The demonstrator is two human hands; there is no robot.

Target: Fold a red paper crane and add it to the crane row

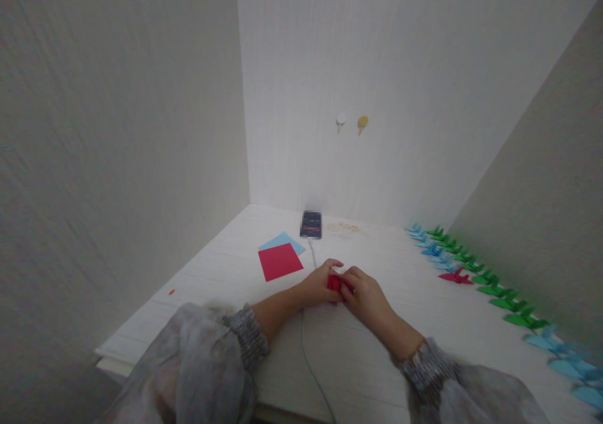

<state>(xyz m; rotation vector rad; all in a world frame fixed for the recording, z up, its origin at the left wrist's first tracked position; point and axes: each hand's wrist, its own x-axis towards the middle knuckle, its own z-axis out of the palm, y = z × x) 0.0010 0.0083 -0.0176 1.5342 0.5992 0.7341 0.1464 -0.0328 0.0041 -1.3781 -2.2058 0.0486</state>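
Between my two hands is a small piece of folded red paper, partly covered by the fingers. My left hand grips it from the left, its fingers bent around the paper. From the right, my right hand pinches the paper's other side with thumb and fingers. Just left of my hands lies a flat red paper sheet, overlapping a light blue sheet. The exact folds in the held paper are too small to make out.
A phone stands at the back wall, its white cable running under my left arm to the front edge. Rows of folded green paper cranes, blue ones and a red one line the right side. An orange scrap lies left.
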